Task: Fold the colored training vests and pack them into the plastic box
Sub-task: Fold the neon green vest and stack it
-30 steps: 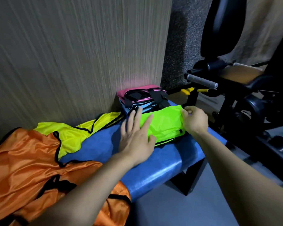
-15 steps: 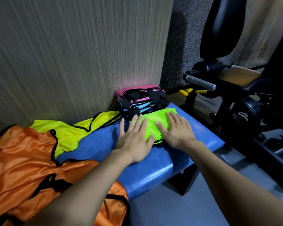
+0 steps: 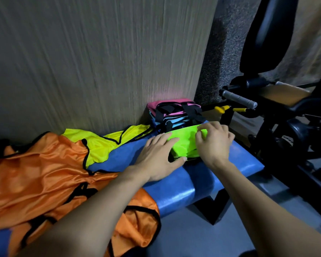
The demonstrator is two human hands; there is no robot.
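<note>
1. Left hand lies flat, fingers straight and spread, pressing the 9 o'clock end of the green vest onto the bench; thumb at the vest's near edge.
2. Right hand sits at the vest's 3 o'clock end, fingers curled, fingertips pinching the green fabric near its top edge.
3. Green vest is folded into a small bundle, black trim showing at its near edge, on the blue bench.
4. At 12 o'clock of the green vest, touching it: stack of folded vests, pink on top, blue stripes under, black straps, against the wood-grain wall.
5. At 9 o'clock: yellow vest spread unfolded; orange vest crumpled further at 8 o'clock, hanging over the bench front.
6. Gym machine at 3 o'clock, well apart.
7. Plastic box can't be made out.
</note>
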